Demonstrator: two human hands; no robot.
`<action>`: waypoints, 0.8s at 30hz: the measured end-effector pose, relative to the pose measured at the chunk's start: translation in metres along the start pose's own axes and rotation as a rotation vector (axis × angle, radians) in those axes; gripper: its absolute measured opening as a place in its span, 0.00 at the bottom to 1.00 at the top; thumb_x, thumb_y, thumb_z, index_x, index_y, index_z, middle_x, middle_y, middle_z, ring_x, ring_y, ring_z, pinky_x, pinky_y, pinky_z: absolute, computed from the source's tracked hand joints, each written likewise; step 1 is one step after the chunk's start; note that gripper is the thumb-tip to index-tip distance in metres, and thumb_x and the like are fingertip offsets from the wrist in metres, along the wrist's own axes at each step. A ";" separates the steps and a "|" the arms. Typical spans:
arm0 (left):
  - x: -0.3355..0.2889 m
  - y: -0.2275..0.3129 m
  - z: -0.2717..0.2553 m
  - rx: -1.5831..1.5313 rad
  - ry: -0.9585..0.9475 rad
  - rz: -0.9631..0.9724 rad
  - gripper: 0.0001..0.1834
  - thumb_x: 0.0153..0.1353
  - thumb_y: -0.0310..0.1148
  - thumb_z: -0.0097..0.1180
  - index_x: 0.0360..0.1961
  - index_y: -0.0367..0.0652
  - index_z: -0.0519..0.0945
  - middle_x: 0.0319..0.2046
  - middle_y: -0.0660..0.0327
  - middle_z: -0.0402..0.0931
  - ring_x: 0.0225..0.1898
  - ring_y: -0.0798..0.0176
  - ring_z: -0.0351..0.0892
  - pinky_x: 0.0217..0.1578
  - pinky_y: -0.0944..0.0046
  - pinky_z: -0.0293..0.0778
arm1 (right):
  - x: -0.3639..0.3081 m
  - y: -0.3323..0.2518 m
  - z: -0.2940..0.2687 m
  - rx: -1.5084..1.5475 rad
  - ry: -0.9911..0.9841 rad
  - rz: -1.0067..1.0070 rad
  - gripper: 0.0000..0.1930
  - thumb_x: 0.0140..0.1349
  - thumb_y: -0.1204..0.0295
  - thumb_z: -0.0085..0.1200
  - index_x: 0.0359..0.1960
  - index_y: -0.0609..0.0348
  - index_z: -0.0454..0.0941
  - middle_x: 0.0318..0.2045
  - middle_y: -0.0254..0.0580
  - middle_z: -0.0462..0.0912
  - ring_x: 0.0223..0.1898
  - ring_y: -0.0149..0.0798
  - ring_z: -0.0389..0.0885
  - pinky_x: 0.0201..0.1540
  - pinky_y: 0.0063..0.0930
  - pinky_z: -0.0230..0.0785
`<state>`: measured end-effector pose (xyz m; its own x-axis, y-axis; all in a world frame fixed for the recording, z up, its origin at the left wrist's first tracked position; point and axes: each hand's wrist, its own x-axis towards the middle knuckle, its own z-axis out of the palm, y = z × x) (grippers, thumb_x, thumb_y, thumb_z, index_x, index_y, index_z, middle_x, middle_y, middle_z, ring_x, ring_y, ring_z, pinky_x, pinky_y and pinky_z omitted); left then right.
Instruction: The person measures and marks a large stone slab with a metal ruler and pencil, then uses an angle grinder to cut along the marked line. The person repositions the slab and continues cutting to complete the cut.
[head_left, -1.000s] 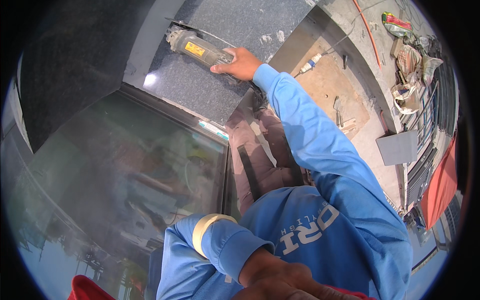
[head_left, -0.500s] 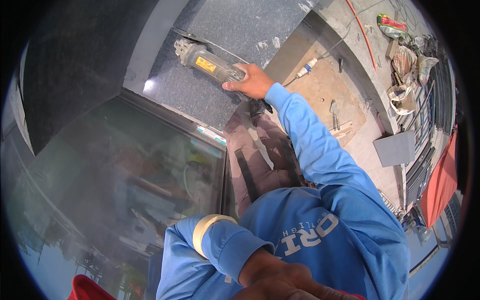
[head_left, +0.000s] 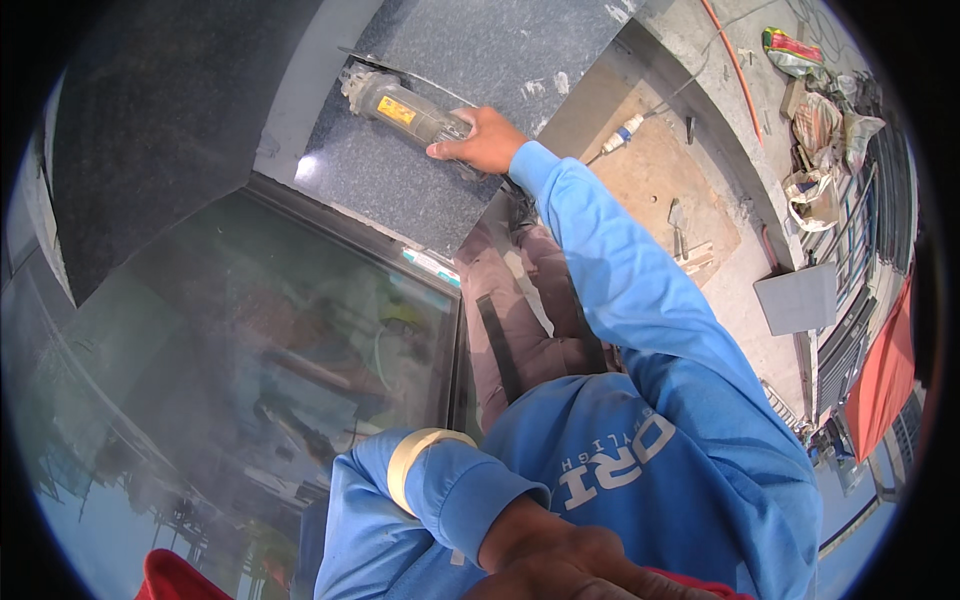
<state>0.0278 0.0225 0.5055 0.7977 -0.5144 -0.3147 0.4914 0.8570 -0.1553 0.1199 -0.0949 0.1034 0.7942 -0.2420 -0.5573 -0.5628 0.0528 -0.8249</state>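
In the head view, the grey cylindrical power tool with a yellow label (head_left: 397,108) has slid outward over the speckled dark-grey stone slab (head_left: 430,195) within half a second, apparently working along a thin pale line (head_left: 440,88). The bare right hand (head_left: 483,142) grips its rear end; the bare left hand (head_left: 565,555) lies well apart (its fingers leave the frame, so its grip cannot be told).
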 end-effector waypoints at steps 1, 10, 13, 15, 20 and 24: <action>-0.001 0.001 -0.002 -0.014 -0.016 -0.008 0.10 0.72 0.41 0.59 0.48 0.70 0.89 0.64 0.20 0.63 0.73 0.31 0.60 0.78 0.39 0.44 | -0.002 0.003 0.001 -0.005 -0.004 -0.009 0.36 0.53 0.50 0.74 0.57 0.64 0.81 0.40 0.51 0.88 0.39 0.42 0.86 0.44 0.34 0.77; -0.007 0.024 -0.015 -0.059 -0.096 -0.234 0.09 0.71 0.46 0.58 0.46 0.68 0.90 0.61 0.19 0.67 0.73 0.31 0.61 0.78 0.39 0.46 | -0.032 0.026 -0.005 0.003 0.018 -0.048 0.36 0.53 0.50 0.74 0.57 0.64 0.81 0.39 0.52 0.88 0.41 0.43 0.86 0.48 0.34 0.75; -0.012 0.013 -0.018 0.020 -0.096 -0.114 0.11 0.72 0.50 0.57 0.46 0.68 0.89 0.58 0.20 0.70 0.72 0.31 0.63 0.77 0.39 0.49 | -0.024 0.022 -0.005 0.015 -0.012 -0.043 0.37 0.54 0.51 0.74 0.58 0.65 0.80 0.40 0.51 0.88 0.42 0.41 0.85 0.48 0.33 0.76; -0.012 0.013 -0.019 0.049 -0.095 -0.129 0.11 0.72 0.50 0.57 0.46 0.68 0.89 0.58 0.20 0.71 0.72 0.31 0.63 0.76 0.39 0.50 | -0.015 0.017 -0.006 -0.005 -0.034 -0.006 0.39 0.55 0.52 0.74 0.62 0.68 0.78 0.42 0.51 0.87 0.43 0.38 0.85 0.48 0.32 0.76; -0.009 0.019 -0.021 0.094 -0.109 -0.175 0.11 0.72 0.51 0.57 0.46 0.68 0.89 0.58 0.21 0.71 0.71 0.31 0.63 0.76 0.38 0.52 | -0.003 0.005 -0.004 0.011 -0.045 0.022 0.40 0.54 0.51 0.74 0.61 0.69 0.78 0.41 0.52 0.87 0.42 0.39 0.86 0.45 0.33 0.77; -0.010 0.020 -0.021 0.113 -0.114 -0.195 0.11 0.72 0.51 0.57 0.46 0.69 0.89 0.58 0.22 0.72 0.71 0.31 0.63 0.75 0.38 0.53 | -0.002 0.002 -0.002 0.020 -0.037 0.061 0.39 0.54 0.51 0.74 0.60 0.69 0.78 0.42 0.53 0.87 0.43 0.40 0.85 0.46 0.32 0.77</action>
<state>0.0225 0.0451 0.4859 0.7150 -0.6755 -0.1803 0.6709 0.7355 -0.0948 0.1168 -0.0965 0.1025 0.7670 -0.2014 -0.6092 -0.6058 0.0855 -0.7910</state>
